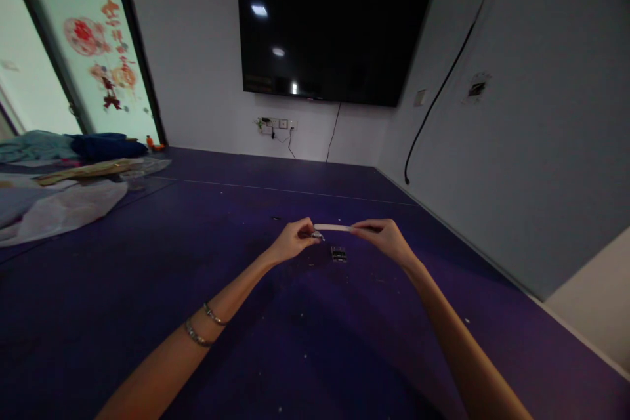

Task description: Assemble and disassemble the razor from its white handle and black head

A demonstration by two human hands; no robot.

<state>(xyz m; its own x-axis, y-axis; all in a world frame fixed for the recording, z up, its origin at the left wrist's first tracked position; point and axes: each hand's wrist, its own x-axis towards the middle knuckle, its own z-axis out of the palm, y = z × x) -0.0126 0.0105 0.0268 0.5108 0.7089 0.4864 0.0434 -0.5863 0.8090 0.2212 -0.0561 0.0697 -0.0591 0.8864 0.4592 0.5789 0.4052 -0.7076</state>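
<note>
Closest to the camera, the left forearm [167, 364] wears two bracelets [197, 336], over a purple floor [236, 354]. The left hand [294, 240] has its fingers pinched on one end of a pale, narrow strip [333, 228], plus some small shiny bit [317, 235] right there too, too tiny to make out. The right hand [384, 236] pinches the other end, so the strip sits pretty level between them. Just below it in view, a small dark piece [338, 254] lies on the floor, can't tell what exactly. Farther off left there's crumpled whitish plastic sheeting [73, 210], then some navy cloth [108, 146]. Way back, a black cable [445, 82] dangles on the right, and a big dark TV [335, 33] hangs above a few sockets [283, 123].
</note>
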